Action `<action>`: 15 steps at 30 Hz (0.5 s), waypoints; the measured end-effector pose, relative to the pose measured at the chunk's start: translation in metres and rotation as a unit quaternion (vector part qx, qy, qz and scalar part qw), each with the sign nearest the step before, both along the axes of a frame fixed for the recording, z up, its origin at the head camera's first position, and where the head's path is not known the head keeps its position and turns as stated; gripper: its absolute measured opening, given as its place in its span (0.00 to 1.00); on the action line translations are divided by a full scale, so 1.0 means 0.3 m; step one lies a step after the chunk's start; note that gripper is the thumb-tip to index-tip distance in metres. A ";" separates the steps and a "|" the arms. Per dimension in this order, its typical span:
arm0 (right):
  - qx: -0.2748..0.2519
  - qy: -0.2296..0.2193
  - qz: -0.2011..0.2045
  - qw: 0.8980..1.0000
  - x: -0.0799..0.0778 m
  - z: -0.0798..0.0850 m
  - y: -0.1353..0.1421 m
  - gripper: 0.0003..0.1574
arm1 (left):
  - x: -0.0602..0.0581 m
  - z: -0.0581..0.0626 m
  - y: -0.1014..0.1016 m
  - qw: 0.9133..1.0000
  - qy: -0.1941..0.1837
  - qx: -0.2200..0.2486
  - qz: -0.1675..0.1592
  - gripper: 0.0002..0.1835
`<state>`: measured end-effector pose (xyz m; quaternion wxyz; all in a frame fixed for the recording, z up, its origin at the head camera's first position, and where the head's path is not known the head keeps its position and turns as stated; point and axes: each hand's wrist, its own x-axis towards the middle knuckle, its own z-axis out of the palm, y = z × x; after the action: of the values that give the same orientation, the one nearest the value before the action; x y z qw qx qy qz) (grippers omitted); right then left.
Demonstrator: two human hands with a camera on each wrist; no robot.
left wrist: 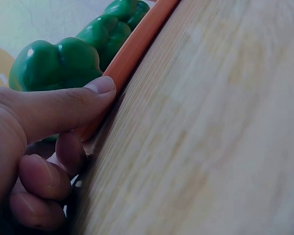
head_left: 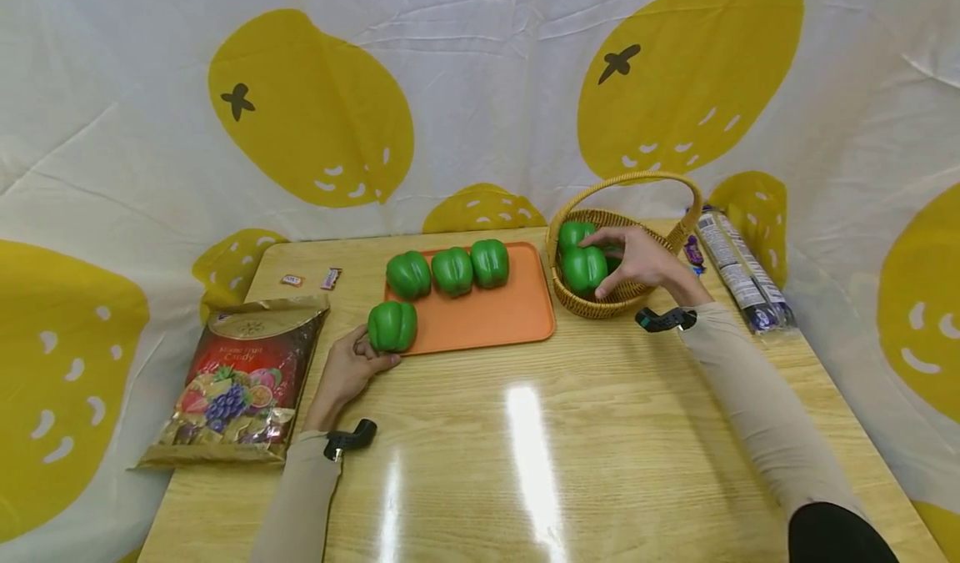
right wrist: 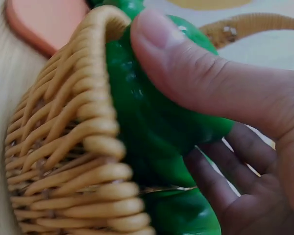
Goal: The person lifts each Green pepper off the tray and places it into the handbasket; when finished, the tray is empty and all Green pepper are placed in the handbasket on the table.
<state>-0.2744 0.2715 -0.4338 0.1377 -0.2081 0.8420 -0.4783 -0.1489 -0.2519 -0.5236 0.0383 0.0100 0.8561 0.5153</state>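
My left hand (head_left: 351, 371) grips the near left corner of an orange tray (head_left: 487, 321); in the left wrist view the thumb lies on the tray's rim (left wrist: 132, 46) and the other fingers curl below. Right above this hand sits one green bell pepper (head_left: 392, 326) at the tray's corner. Three more bell peppers (head_left: 452, 271) stand in a row along the tray's back. Inside the wicker basket (head_left: 592, 306), my right hand (head_left: 633, 258) holds a green bell pepper (head_left: 584, 270) between thumb and fingers. Another bell pepper (head_left: 575, 234) lies behind it, and the right wrist view shows green below it.
The basket's tall handle (head_left: 637, 177) arches above the right hand. A bag of mixed fruit candy (head_left: 240, 379) lies at the left, with two small wrapped candies (head_left: 331, 278) behind. Right of the basket are a purple wrapped sweet (head_left: 693, 250) and a long plastic package (head_left: 742, 271).
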 end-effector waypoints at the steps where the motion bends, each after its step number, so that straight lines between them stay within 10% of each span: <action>1: 0.008 0.000 0.006 1.000 -0.002 -0.003 -0.003 0.51 | 0.000 -0.001 0.000 1.000 0.000 0.000 0.000 0.43; 15: 0.032 -0.017 0.006 0.999 -0.006 -0.036 0.006 0.45 | -0.001 -0.001 0.000 1.000 0.006 0.000 0.004 0.42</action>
<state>-0.2763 0.2732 -0.4445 0.1617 -0.2004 0.8533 -0.4535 -0.1493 -0.2519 -0.5238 0.0315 0.0097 0.8562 0.5156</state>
